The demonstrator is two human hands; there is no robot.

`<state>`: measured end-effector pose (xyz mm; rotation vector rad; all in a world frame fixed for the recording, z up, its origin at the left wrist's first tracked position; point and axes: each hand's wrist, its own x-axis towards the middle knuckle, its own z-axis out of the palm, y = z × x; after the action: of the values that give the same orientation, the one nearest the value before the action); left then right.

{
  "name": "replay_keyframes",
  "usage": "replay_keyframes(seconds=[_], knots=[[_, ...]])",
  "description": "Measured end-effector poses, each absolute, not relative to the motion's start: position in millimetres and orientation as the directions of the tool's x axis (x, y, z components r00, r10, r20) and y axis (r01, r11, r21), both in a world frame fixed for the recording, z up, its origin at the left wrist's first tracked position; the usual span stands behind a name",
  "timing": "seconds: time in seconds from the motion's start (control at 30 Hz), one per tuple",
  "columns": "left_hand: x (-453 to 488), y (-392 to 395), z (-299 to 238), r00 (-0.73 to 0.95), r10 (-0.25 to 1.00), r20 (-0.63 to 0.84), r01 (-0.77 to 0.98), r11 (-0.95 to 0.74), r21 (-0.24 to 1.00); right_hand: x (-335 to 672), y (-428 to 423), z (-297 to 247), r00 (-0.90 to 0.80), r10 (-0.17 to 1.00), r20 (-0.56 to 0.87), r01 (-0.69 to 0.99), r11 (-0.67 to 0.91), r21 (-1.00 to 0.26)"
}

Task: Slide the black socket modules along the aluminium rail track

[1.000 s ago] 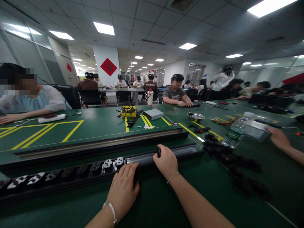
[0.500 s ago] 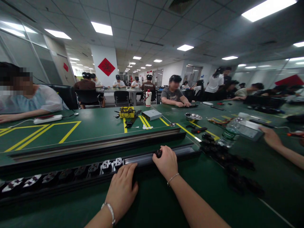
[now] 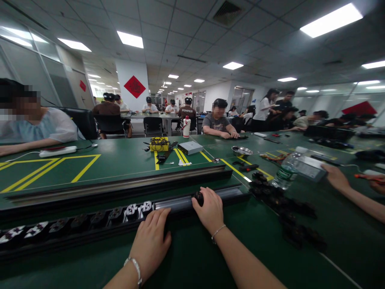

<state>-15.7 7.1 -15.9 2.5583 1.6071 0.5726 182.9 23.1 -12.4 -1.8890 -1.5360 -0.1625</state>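
A long black rail [image 3: 233,194] with a silvery channel lies across the green table. Its left stretch holds a row of several black and white modules that look like sockets [image 3: 132,209]. My left hand [image 3: 152,237] rests on the near edge of the rail beside the last white module, its fingers extended and holding nothing. Farther right along the channel, my right hand [image 3: 209,208] grips a small round black module [image 3: 197,197] between thumb and fingers. My palm and fingers hide part of that module. I cannot tell whether it touches the channel.
A second rail [image 3: 120,182] lies parallel behind. To the right are a heap of black modules [image 3: 296,224], a water bottle [image 3: 287,170] and a metal bowl [image 3: 241,151]. A co-worker's hand [image 3: 337,178] touches a grey box [image 3: 309,168]. Another grey box [image 3: 190,147] stands farther back.
The view has shifted slightly, so most things on the table appear a little farther left. Both hands keep nearly the same places on the rail.
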Motion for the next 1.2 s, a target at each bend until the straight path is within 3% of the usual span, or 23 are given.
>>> replay_keyframes(seconds=[1.2], knots=[[-16.1,7.2,-17.5,0.382,0.879,0.284,0.857,-0.452,0.248,185.0,26.7,-6.6,0.308,0.821,0.481,0.896,-0.081,-0.436]])
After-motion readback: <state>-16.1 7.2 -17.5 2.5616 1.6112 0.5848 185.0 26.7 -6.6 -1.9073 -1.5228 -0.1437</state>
